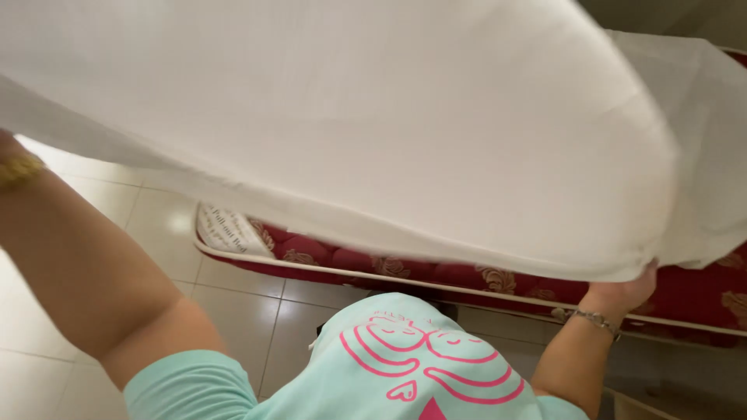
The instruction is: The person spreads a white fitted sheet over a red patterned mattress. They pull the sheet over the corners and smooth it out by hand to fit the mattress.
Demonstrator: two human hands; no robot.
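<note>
right hand [622,292] clamped on near edge of white sheet [373,124], low at right | left hand off frame past gold bracelet [19,169], grip cannot tell, arm raised high | sheet billows above and ahead, long axis left-right | red mattress [467,276] under it, tiled floor [156,225] open at left
</note>
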